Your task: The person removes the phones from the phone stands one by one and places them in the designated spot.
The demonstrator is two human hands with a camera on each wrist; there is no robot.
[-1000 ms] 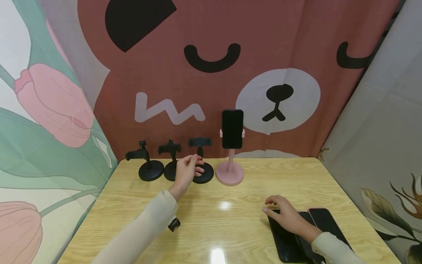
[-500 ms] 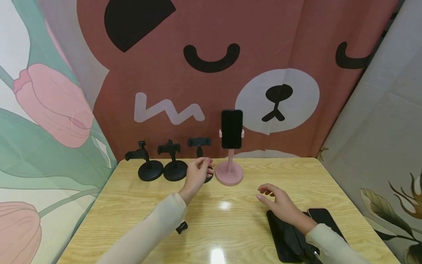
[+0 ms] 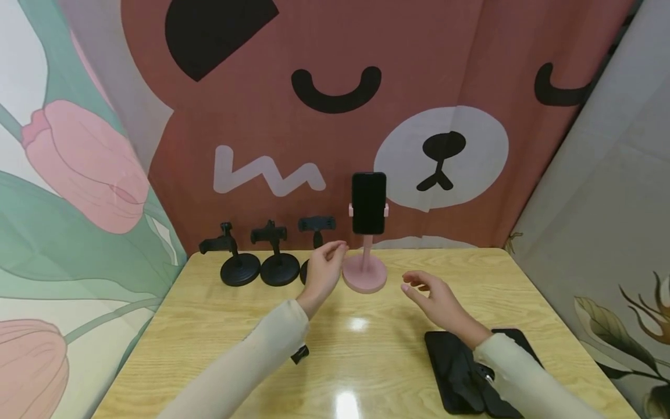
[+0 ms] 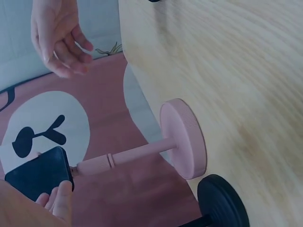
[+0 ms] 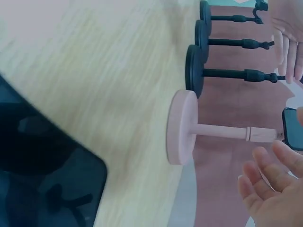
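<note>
A black phone (image 3: 369, 202) is clamped upright in a pink phone stand (image 3: 364, 273) near the back edge of the table. My left hand (image 3: 323, 270) is in the air to the left of that stand, its fingers loosely bent and holding nothing. It hides part of the closest black phone stand (image 3: 317, 223). To the right of the pink stand, my right hand (image 3: 434, 298) hovers with nothing in it, fingers bent and apart, thumb toward the stand. In the right wrist view the right fingers (image 5: 265, 172) overlap the area just below the phone (image 5: 293, 128).
Two more black phone stands, one on the far left (image 3: 239, 269) and one beside it (image 3: 280, 269), line the back edge. Flat dark phones or tablets (image 3: 439, 349) lie at the front right, partly under the right forearm. A printed cloth (image 3: 262, 128) hangs behind the table (image 3: 220, 337).
My left hand has moved right, from the black stands toward the pink one. The right hand has moved forward and slightly left, away from the flat dark devices.
</note>
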